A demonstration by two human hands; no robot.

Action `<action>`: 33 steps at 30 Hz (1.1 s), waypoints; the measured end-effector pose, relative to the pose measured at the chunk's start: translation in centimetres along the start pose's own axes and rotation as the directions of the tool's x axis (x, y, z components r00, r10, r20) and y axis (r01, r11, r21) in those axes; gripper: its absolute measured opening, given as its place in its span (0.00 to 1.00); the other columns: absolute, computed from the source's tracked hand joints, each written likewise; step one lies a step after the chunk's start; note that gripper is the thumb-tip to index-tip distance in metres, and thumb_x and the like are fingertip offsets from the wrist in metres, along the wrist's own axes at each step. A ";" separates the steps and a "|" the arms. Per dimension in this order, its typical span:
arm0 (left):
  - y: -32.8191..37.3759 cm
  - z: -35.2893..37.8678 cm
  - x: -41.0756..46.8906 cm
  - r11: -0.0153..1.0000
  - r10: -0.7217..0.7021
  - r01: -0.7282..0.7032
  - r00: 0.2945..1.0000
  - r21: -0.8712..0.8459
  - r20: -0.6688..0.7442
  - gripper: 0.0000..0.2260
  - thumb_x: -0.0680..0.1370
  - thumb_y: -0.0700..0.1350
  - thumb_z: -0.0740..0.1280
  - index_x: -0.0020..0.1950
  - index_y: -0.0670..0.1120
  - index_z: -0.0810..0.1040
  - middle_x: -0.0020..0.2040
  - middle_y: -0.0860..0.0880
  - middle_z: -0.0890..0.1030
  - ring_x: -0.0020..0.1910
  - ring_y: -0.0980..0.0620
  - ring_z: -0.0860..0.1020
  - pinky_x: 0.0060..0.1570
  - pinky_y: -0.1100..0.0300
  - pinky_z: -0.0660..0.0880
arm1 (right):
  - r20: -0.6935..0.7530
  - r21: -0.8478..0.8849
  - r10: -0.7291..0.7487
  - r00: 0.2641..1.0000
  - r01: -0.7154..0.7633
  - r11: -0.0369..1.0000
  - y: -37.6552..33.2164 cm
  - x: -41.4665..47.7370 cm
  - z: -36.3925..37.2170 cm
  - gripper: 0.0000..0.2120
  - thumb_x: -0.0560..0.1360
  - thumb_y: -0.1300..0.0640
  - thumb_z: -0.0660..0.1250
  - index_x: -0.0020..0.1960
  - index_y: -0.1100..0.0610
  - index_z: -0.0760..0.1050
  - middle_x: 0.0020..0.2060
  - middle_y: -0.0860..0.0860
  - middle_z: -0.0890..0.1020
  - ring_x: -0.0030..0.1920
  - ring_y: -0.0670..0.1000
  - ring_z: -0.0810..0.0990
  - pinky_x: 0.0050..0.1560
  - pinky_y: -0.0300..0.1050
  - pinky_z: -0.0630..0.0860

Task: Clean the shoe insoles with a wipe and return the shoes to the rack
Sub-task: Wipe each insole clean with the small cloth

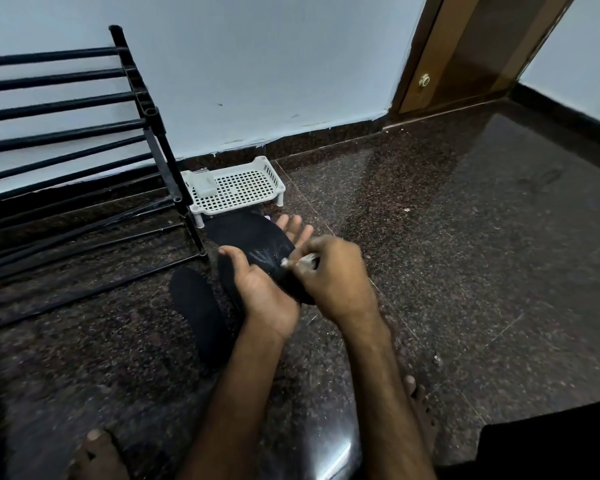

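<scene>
The floor [465, 237] is dark polished stone. The rack [84, 150], all black bars, stands beyond and left of the left thumb and is cut off at the picture's left edge. A white tray [243, 188] lies just past the left fingertips, with a small clear box [205, 185] on it.

One insole [257, 239] lies across the left hand [262, 296]. The thumb curls over its near edge, and the fingers [291, 226] run straight beneath it and show past the far edge. A second insole [198, 313] lies flat on the floor, left of that wrist. The right hand [336, 278] has its fingers bunched together, pinching a scrunched wipe [300, 261] onto the held insole, just right of the left thumb.

The insole looks floppy and is pinned by one thumb. A hard stroke could buckle it or slide it off the palm, wiped face down onto the floor. The wipe is a small wad held at its tip, so dragging it could pull it from the pinch.

The right fingertips are hidden behind the knuckles, and both hands cover the insole's near end. No shoes are in view. The dark shape behind the insole, under the tray, may be one, but I cannot tell.
</scene>
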State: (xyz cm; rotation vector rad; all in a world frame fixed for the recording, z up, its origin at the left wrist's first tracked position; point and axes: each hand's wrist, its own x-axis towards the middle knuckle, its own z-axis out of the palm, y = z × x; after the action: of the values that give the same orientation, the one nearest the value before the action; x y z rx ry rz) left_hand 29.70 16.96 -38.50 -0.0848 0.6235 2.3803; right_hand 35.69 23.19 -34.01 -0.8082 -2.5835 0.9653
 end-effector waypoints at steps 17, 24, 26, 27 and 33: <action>-0.4 -0.3 0.0 0.999 -0.030 0.029 0.999 0.016 0.035 0.45 0.77 0.73 0.40 0.75 0.39 0.66 0.69 0.40 0.76 0.69 0.42 0.74 0.69 0.46 0.67 | 0.220 0.238 -0.018 0.975 -0.035 0.971 0.3 -1.0 -1.1 0.02 0.71 0.59 0.76 0.43 0.56 0.85 0.39 0.49 0.86 0.39 0.47 0.84 0.45 0.49 0.82; -0.2 0.0 0.1 0.999 -0.022 0.022 1.000 0.025 -0.005 0.44 0.78 0.72 0.42 0.74 0.37 0.67 0.67 0.39 0.77 0.68 0.41 0.75 0.68 0.46 0.69 | 0.077 0.164 0.019 0.997 -0.032 0.986 0.8 -0.4 -0.9 0.03 0.71 0.57 0.75 0.44 0.55 0.84 0.40 0.48 0.85 0.39 0.45 0.82 0.43 0.43 0.80; -0.2 -0.1 0.1 0.999 -0.034 0.035 0.999 0.031 -0.024 0.43 0.78 0.72 0.43 0.74 0.38 0.67 0.67 0.41 0.78 0.66 0.43 0.77 0.65 0.48 0.72 | 0.154 0.191 -0.003 0.988 -0.027 0.981 0.3 -0.7 -0.6 0.03 0.71 0.57 0.76 0.43 0.55 0.84 0.39 0.49 0.86 0.37 0.44 0.83 0.41 0.43 0.80; -0.2 -0.2 0.1 0.999 -0.035 0.035 0.999 0.025 -0.028 0.43 0.78 0.71 0.44 0.74 0.38 0.67 0.66 0.41 0.78 0.65 0.43 0.78 0.63 0.48 0.73 | 0.090 0.131 0.017 0.996 -0.029 0.991 0.5 -0.4 -0.3 0.03 0.71 0.56 0.75 0.44 0.55 0.84 0.40 0.49 0.85 0.39 0.46 0.83 0.43 0.45 0.81; 0.0 0.0 0.1 0.999 -0.039 0.040 0.997 0.008 -0.060 0.42 0.79 0.70 0.43 0.74 0.37 0.68 0.67 0.39 0.77 0.67 0.41 0.76 0.63 0.48 0.74 | 0.091 0.118 0.082 0.992 -0.092 0.989 0.7 -0.6 -0.9 0.03 0.71 0.56 0.75 0.43 0.55 0.84 0.39 0.50 0.85 0.38 0.48 0.83 0.42 0.48 0.82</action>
State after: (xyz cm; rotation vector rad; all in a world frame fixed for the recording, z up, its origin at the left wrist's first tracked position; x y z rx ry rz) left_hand 29.61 16.98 -38.53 -0.1628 0.6548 2.3440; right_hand 36.81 23.71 -33.86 -0.8708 -2.5489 1.1963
